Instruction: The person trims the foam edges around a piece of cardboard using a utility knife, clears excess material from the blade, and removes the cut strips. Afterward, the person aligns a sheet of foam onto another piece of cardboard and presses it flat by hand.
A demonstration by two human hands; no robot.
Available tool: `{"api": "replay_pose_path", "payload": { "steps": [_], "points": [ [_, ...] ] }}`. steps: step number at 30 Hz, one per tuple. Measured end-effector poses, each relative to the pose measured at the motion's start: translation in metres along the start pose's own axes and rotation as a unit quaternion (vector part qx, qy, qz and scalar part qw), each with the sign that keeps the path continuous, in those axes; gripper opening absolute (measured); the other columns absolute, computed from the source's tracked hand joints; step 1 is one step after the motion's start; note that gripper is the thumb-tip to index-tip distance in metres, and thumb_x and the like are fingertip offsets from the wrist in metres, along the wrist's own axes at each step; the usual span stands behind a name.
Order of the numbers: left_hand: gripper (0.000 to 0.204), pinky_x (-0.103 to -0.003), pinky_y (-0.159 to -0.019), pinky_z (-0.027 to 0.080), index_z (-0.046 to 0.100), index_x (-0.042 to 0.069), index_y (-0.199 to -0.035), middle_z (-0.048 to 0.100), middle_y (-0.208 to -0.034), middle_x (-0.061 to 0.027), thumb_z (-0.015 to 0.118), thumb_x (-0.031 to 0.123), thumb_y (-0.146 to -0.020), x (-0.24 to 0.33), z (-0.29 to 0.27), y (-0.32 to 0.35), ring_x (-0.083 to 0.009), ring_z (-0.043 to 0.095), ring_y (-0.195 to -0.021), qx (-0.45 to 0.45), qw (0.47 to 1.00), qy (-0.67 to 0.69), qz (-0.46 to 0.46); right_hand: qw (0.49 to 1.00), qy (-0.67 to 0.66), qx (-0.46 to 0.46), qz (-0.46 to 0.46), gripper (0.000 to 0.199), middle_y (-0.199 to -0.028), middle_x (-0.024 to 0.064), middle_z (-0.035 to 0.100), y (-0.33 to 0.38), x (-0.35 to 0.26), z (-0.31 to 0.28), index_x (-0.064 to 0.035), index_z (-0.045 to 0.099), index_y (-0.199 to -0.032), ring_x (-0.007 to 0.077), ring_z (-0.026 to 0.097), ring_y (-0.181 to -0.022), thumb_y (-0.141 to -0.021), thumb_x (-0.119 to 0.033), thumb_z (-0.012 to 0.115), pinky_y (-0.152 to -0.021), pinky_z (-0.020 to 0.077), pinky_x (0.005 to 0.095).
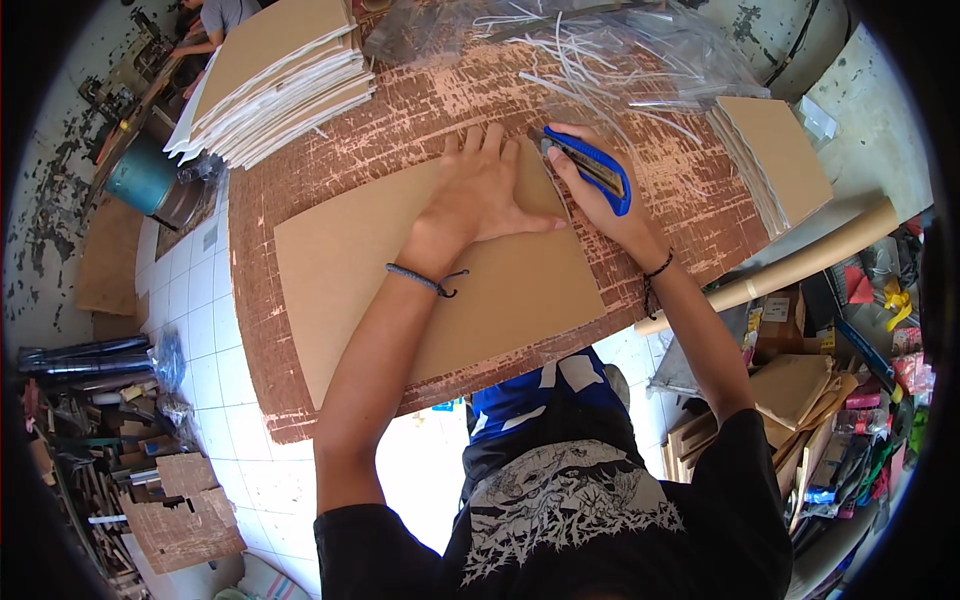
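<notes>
A brown cardboard sheet (500, 290) lies flat on the scratched wooden tabletop (680, 190), its near left corner reaching the table's front edge. Pressed on the sheet's far part is my left hand (480, 190), palm down with fingers spread. My right hand (600, 190) grips a blue utility knife (590, 168) at the sheet's far right corner. The knife's tip points away to the left, close to the sheet's right edge; whether the blade touches the board cannot be made out.
A tall stack of cardboard sheets with white edges (280, 80) stands at the back left, a smaller stack (775, 160) at the right. White strips (575, 60) and clear plastic (690, 60) lie at the back. A long cardboard tube (790, 262) leans beside the table. Another person (222, 18) is far left.
</notes>
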State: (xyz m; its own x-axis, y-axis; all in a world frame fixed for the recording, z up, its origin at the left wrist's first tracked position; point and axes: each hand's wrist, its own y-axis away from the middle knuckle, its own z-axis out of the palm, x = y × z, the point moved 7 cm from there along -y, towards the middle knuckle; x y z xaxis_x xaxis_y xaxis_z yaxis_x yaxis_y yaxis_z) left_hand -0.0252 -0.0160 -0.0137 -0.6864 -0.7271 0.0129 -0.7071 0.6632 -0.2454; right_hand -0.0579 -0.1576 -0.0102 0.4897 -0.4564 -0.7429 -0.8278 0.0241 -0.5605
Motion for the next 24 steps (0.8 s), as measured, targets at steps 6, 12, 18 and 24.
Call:
{"api": "replay_pose_path", "payload": {
  "steps": [6, 12, 18, 24],
  "points": [
    [0.113, -0.05, -0.11, 0.031, 0.053, -0.01, -0.131, 0.05, -0.128, -0.0198, 0.06, 0.082, -0.067, 0.0, -0.003, -0.002, -0.0351, 0.04, -0.129, 0.013, 1.0, 0.0, 0.01, 0.999, -0.009, -0.021, 0.029, 0.03, -0.08, 0.0084, 0.07, -0.002, 0.005, 0.002, -0.0014, 0.061, -0.12, 0.0088, 0.064, -0.072, -0.095, -0.018, 0.066, -0.064, 0.0504, 0.0254],
    [0.112, -0.05, -0.108, 0.033, 0.053, -0.01, -0.13, 0.049, -0.129, -0.0206, 0.062, 0.081, -0.066, 0.002, -0.004, 0.0, -0.0352, 0.04, -0.129, 0.008, 1.0, 0.011, 0.008, 0.999, 0.007, -0.034, 0.022, 0.028, -0.081, 0.0094, 0.07, 0.015, -0.012, -0.009, -0.001, 0.061, -0.119, 0.0099, 0.066, -0.073, -0.095, -0.016, 0.066, -0.065, 0.0518, 0.0253],
    [0.111, -0.051, -0.111, 0.029, 0.053, -0.01, -0.13, 0.048, -0.13, -0.0212, 0.063, 0.08, -0.066, 0.0, 0.002, 0.002, -0.0362, 0.039, -0.131, 0.032, 0.999, -0.001, 0.012, 0.996, 0.056, -0.064, 0.024, 0.027, -0.086, 0.013, 0.072, 0.049, -0.037, -0.022, -0.0013, 0.061, -0.117, 0.015, 0.07, -0.074, -0.093, -0.011, 0.066, -0.066, 0.0532, 0.0277],
    [0.112, -0.053, -0.113, 0.026, 0.051, -0.009, -0.133, 0.047, -0.134, -0.022, 0.064, 0.079, -0.065, 0.0, 0.0, -0.001, -0.036, 0.037, -0.134, -0.001, 1.0, 0.008, 0.003, 0.991, 0.059, -0.075, 0.089, 0.026, -0.086, 0.0153, 0.071, 0.075, -0.052, -0.034, -0.0005, 0.062, -0.115, 0.0214, 0.071, -0.074, -0.091, -0.01, 0.066, -0.067, 0.0536, 0.03]
  ]
}}
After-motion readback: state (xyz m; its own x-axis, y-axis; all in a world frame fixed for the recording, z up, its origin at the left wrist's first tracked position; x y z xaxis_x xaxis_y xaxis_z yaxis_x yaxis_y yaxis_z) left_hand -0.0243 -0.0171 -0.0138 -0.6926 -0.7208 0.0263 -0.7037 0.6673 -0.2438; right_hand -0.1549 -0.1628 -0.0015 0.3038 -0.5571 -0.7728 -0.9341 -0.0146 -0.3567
